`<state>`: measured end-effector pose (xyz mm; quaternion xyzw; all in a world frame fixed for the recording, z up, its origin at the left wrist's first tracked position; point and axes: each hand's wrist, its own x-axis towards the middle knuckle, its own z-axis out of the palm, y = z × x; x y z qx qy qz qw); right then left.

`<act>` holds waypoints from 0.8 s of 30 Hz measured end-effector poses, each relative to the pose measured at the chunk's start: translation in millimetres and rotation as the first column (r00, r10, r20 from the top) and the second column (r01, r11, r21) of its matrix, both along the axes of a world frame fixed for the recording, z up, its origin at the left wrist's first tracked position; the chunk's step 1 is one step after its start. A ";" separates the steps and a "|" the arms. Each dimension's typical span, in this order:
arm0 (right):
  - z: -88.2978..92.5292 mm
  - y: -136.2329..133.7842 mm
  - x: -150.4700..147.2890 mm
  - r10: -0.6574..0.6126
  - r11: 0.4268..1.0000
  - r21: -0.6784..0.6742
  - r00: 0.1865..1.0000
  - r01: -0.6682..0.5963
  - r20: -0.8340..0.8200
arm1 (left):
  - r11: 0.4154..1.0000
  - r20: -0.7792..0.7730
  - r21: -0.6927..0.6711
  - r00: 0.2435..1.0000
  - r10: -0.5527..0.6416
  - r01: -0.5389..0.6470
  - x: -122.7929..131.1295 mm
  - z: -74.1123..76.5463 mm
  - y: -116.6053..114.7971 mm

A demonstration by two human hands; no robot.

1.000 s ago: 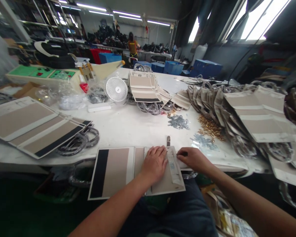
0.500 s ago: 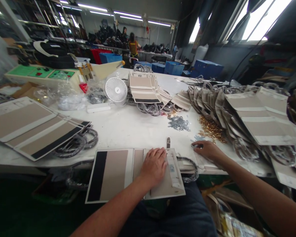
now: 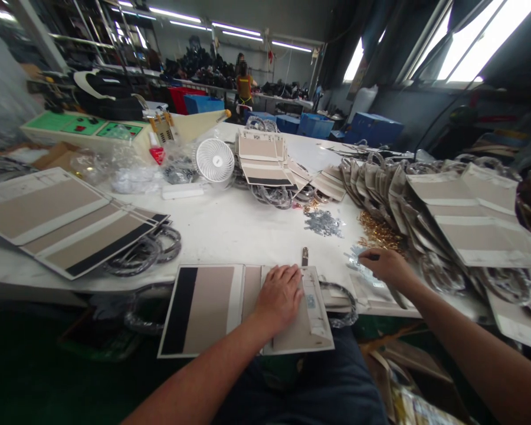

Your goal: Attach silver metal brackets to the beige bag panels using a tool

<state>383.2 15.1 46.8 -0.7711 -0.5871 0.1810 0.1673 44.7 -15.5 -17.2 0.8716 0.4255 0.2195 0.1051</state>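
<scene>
My left hand (image 3: 281, 298) lies flat, fingers stretched, on a beige bag panel (image 3: 212, 310) with a black strip and pale bands. The panel lies open at the table's front edge, and a plastic-wrapped handle (image 3: 343, 304) sticks out on its right. My right hand (image 3: 387, 268) is closed, fingertips pinched over a small scatter of flat grey metal pieces (image 3: 358, 260); what they hold, if anything, is hidden. A slim grey object (image 3: 397, 297) shows beneath that palm, and I cannot tell whether it is held. A small metal piece (image 3: 305, 255) lies just beyond the panel.
Gold-coloured fasteners (image 3: 378, 230) and a grey metal pile (image 3: 324, 223) lie beyond my right hand. Stacked bag panels stand right (image 3: 464, 215), left (image 3: 66, 218) and at the back (image 3: 261, 150). A white fan (image 3: 215, 160) is behind. A person (image 3: 244, 88) stands far off.
My right hand has moved slightly right, and the slim grey object now shows under it. My left hand stays on the panel. The view has shifted a little.
</scene>
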 end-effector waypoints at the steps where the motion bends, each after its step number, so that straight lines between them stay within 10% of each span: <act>1: 5.0 -1.4 -5.8 -0.025 1.000 -0.010 0.999 0.025 -0.047 | 1.000 0.002 0.002 1.000 -0.001 0.001 0.0 -0.4 -0.1; 11: 9.9 -18.2 -130.6 0.032 0.988 -0.109 0.820 -0.114 -0.572 | 1.000 0.019 -0.008 1.000 0.007 -0.007 -0.5 1.7 -1.7; 24: -3.2 -12.6 -135.4 0.160 0.978 -0.114 0.977 -0.176 -0.138 | 0.999 0.057 -0.051 0.998 0.013 -0.010 -0.5 2.4 -1.7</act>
